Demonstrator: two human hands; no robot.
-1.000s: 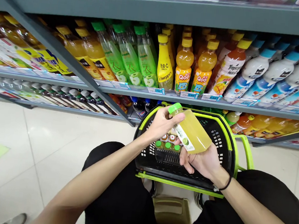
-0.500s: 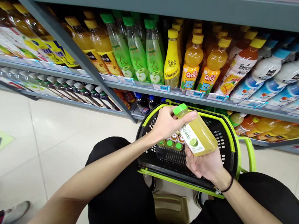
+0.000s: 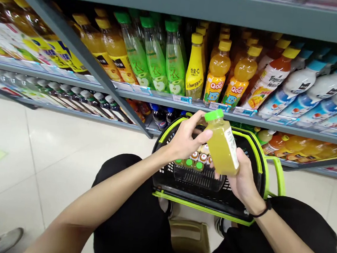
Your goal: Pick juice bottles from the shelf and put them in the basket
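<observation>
A squarish juice bottle (image 3: pixel 221 147) with a green cap and yellow-green contents is held above the basket, tilted, its white label facing right. My right hand (image 3: pixel 243 179) wraps around its lower part. At the neck, my left hand (image 3: pixel 187 136) has its fingers by the cap and its thumb against the bottle's upper side. Below both hands stands a black shopping basket (image 3: pixel 209 196) with lime-green trim. In it are several small bottles (image 3: pixel 189 163) with green caps and others with white and brown tops, partly hidden by my hands.
Shelves (image 3: pixel 171 99) ahead hold rows of drinks, among them green apple bottles (image 3: pixel 161 60), a yellow Schweppes bottle (image 3: pixel 194 69) and orange Qoo bottles (image 3: pixel 217 73). The basket's green handle (image 3: pixel 280 175) sticks out right. A brown stool (image 3: pixel 189 236) and another person's shoe (image 3: pixel 5 240) are below.
The juice bottle has been turned in my hands, so its label with the lime picture now faces right instead of toward me. It also stands more upright.
</observation>
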